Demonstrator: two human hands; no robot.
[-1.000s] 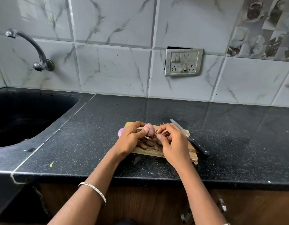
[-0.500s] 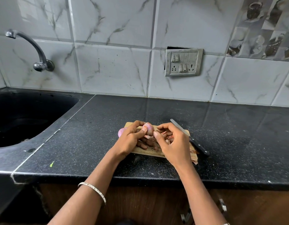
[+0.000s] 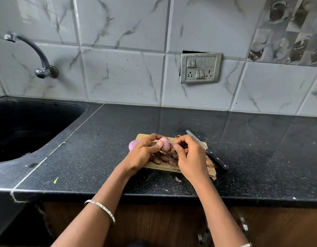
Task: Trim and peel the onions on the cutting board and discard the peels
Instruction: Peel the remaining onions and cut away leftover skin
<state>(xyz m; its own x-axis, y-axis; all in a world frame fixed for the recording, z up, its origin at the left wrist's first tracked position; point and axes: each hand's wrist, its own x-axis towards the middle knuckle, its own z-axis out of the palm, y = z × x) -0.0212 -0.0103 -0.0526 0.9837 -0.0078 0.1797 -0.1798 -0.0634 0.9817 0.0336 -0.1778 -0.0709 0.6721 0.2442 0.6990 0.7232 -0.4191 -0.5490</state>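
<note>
Peeling is in hand: the left hand [image 3: 142, 154] grips a small pink onion [image 3: 165, 146] over the wooden cutting board [image 3: 161, 165]. The right hand [image 3: 191, 157] fingers pinch its papery skin. Next, I judge, pull it free.

The wall [image 3: 122, 75] is covered with grey-white marbled tiles; at the upper right, tiles printed with cups [image 3: 287, 29] are seen. A switch and socket panel [image 3: 200, 68] is fixed on it. A curved metal tap [image 3: 38, 57] is mounted above a black sink [image 3: 38, 111], set into the black speckled tabletop [image 3: 260, 148]. Wooden cabinet fronts [image 3: 154, 225] are seen below.
</note>
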